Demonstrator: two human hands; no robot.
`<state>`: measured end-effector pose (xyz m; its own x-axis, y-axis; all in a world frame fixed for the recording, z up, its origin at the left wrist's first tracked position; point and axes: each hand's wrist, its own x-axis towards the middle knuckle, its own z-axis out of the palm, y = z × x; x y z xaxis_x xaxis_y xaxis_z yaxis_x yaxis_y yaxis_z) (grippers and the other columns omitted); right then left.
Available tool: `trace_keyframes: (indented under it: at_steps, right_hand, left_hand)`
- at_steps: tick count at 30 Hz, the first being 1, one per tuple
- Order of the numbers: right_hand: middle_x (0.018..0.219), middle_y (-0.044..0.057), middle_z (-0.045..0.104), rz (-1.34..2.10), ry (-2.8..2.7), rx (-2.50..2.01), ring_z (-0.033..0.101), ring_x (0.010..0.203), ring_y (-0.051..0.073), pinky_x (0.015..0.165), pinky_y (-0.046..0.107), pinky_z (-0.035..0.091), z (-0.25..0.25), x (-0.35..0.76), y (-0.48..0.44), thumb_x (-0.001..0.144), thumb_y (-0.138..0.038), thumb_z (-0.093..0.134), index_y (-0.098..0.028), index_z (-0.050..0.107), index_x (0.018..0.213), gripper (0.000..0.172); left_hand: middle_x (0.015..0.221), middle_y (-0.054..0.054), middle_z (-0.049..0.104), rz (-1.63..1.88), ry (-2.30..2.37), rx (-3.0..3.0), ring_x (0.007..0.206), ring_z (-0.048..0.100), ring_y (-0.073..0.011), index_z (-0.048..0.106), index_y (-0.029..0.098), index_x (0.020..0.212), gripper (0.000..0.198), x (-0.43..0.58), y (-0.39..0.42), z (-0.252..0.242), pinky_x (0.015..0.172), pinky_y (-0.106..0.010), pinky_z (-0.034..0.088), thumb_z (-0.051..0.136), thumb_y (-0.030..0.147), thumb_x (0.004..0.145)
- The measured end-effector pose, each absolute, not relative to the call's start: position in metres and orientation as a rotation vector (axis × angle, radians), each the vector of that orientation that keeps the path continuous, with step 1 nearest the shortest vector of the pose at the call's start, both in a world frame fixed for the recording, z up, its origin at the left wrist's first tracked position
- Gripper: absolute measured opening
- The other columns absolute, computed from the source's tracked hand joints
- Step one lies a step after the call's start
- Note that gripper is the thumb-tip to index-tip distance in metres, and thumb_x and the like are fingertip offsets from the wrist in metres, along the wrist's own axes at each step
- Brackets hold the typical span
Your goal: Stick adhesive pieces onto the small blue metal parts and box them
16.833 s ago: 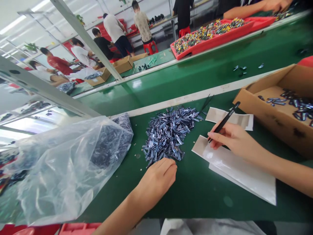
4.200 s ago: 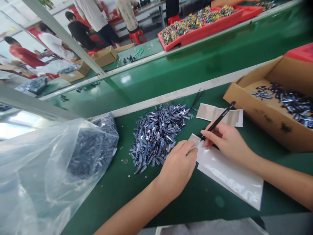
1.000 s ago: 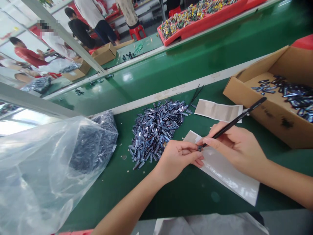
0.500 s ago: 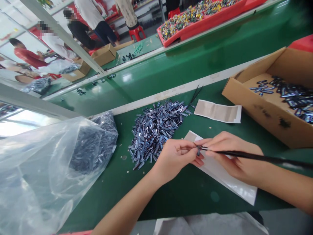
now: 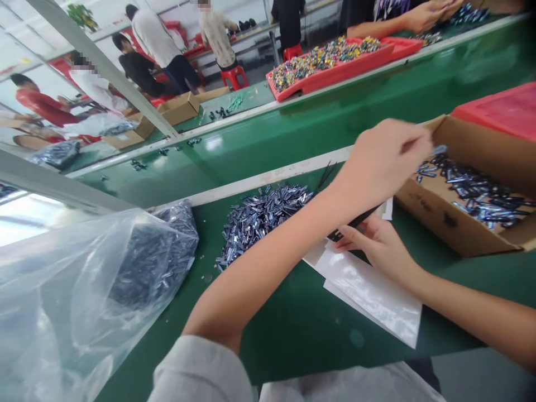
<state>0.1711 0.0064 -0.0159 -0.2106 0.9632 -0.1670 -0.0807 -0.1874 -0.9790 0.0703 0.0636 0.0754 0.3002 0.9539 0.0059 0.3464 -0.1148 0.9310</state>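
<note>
Holds slim black tweezers (image 5: pixel 359 218) in right hand (image 5: pixel 379 240) over glossy white sheets (image 5: pixel 377 290) on green desk (image 5: pixel 293 335), extends narrowed, blurred left hand (image 5: pixel 387 153) to open brown cardboard box (image 5: pixel 435 218) of shiny blue-black oblong pieces (image 5: pixel 475 190), cannot tell whether gripping one, heaped dark-blue slivers (image 5: pixel 262 218) left of sheets.

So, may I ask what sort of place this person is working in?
Most likely a factory workshop for sorting or assembling small parts by hand. A pile of small dark parts lies on the green work surface, a red tray holds many colourful pieces, and several people are at benches behind.
</note>
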Motion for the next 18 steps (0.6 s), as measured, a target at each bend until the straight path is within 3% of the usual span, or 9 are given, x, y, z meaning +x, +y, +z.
trace_keyframes:
  at_steps: [8, 18]
  right_hand:
    - [0.057, 0.001, 0.066, 1.453, -1.456, -1.158, 0.065, 0.051, 0.016, 0.053, 0.028, 0.056, -0.014, 0.173, 0.010, 0.082, -0.039, 0.063, -0.019, 0.054, 0.077, 0.023]
    - [0.058, 0.000, 0.066, 1.372, -1.588, -1.291, 0.065, 0.052, 0.016, 0.054, 0.029, 0.054, -0.021, 0.164, 0.014, 0.086, -0.034, 0.058, -0.020, 0.053, 0.080, 0.016]
  left_hand:
    - [0.094, -0.007, 0.065, 0.891, 1.253, 2.161, 0.092, 0.062, -0.0179, 0.067, 0.017, 0.092, 0.019, 0.014, 0.013, 0.055, 0.081, -0.030, 0.052, 0.048, 0.019, 0.088]
    - [0.113, -0.009, 0.059, 0.423, 1.330, 2.510, 0.110, 0.054, -0.0196, 0.059, 0.014, 0.106, 0.024, -0.018, -0.053, -0.014, 0.098, -0.036, 0.048, 0.042, 0.011, 0.090]
